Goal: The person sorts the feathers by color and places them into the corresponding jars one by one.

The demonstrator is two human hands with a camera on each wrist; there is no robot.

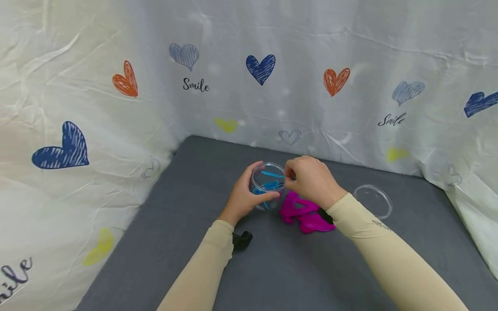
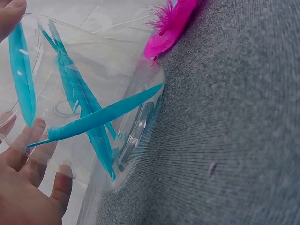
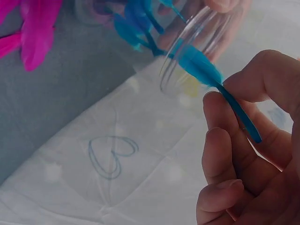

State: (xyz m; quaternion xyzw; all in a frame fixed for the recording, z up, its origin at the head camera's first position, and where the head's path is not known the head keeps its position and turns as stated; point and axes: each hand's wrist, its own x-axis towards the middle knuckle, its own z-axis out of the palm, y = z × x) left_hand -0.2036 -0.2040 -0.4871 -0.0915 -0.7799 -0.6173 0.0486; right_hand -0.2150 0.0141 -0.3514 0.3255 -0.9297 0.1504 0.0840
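Note:
My left hand (image 1: 245, 194) holds a clear plastic jar (image 1: 275, 201) around its side, fingers and thumb spread about it. The jar stands tilted with its mouth towards my right hand (image 1: 311, 179). Several blue feathers (image 2: 105, 117) lie crossed inside, seen through the wall in the left wrist view. At the mouth, my right thumb and index finger pinch a blue feather (image 3: 199, 64) by its quill. Its vane lies at the rim in the right wrist view. The other right fingers are curled beneath, holding nothing.
A pile of magenta feathers (image 1: 307, 220) lies on the grey tabletop (image 1: 272, 268), right of the jar. Farther right lies a round clear lid (image 1: 372, 201). A white curtain (image 1: 295, 39) with printed hearts hangs behind and to both sides.

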